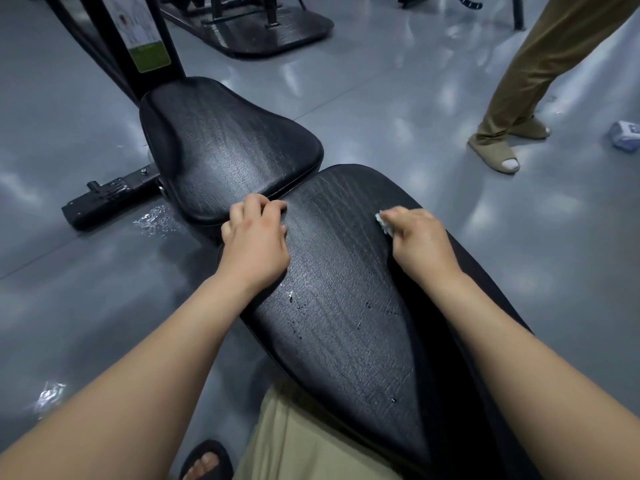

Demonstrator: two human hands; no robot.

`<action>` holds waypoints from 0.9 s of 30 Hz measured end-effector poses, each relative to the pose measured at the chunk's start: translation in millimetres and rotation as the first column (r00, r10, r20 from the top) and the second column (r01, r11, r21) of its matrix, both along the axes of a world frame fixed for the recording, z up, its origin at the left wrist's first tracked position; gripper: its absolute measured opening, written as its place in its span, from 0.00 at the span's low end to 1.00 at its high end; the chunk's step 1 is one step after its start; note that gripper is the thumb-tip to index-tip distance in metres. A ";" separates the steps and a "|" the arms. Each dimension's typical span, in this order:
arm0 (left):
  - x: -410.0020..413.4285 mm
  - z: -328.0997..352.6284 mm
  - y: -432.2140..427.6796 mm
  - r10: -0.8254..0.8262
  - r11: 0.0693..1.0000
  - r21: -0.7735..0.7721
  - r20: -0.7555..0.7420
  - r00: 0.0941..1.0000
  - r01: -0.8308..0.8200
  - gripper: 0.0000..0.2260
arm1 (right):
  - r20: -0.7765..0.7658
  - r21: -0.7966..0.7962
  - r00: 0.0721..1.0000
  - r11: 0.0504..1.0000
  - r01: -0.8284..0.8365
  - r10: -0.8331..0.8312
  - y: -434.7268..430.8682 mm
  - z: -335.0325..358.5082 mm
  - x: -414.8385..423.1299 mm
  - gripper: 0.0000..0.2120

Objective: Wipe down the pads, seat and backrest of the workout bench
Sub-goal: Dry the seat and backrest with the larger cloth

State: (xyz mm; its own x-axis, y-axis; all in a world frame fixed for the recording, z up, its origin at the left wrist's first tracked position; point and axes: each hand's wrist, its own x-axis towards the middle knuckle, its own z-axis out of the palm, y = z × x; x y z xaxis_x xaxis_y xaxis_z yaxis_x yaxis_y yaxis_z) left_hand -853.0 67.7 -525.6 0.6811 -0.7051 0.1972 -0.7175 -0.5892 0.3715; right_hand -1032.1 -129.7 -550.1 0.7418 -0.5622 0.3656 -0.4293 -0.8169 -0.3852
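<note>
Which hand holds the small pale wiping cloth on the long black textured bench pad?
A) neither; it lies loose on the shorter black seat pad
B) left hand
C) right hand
C: the right hand holds the small pale cloth against the long black pad; the left hand grips only that pad's end.

backrest [346, 341]: droplets [294, 301], cloth [382, 223] near right edge | floor [415, 98]: bench base bar [107, 199], puddle [156, 220]
</note>
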 end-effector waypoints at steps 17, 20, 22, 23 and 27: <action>-0.2 -2.8 -0.8 -0.018 0.999 0.047 0.047 0.999 0.016 0.19 | 0.008 0.007 0.979 0.979 0.202 -0.202 -25.6 -20.3 -59.9 0.20; -1.9 -0.6 -0.5 -0.003 0.999 0.044 0.038 0.999 0.002 0.19 | -0.024 0.027 0.975 0.975 0.221 -0.220 -26.0 -18.9 -48.8 0.17; -2.6 0.7 -0.3 0.000 0.999 0.036 0.023 1.000 -0.001 0.18 | -0.025 0.051 0.979 0.978 0.204 -0.203 -21.5 -13.7 -40.3 0.15; -3.1 1.4 0.2 -0.002 0.999 0.034 0.018 1.000 0.002 0.18 | 0.000 0.051 0.985 0.984 0.173 -0.174 -13.8 -11.7 -39.4 0.15; -3.0 1.5 0.5 0.003 1.000 0.031 0.004 1.000 -0.004 0.18 | 0.093 0.049 0.992 0.995 -0.085 0.080 38.4 -17.1 -50.9 0.20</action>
State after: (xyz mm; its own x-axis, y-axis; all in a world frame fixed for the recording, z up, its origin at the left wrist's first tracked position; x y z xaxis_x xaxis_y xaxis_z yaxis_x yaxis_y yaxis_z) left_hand -856.0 68.2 -524.2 0.6828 -0.7085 0.1783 -0.7170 -0.6029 0.3500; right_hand -1083.0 -91.3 -567.2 0.7516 -0.5206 0.4050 -0.3224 -0.8257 -0.4630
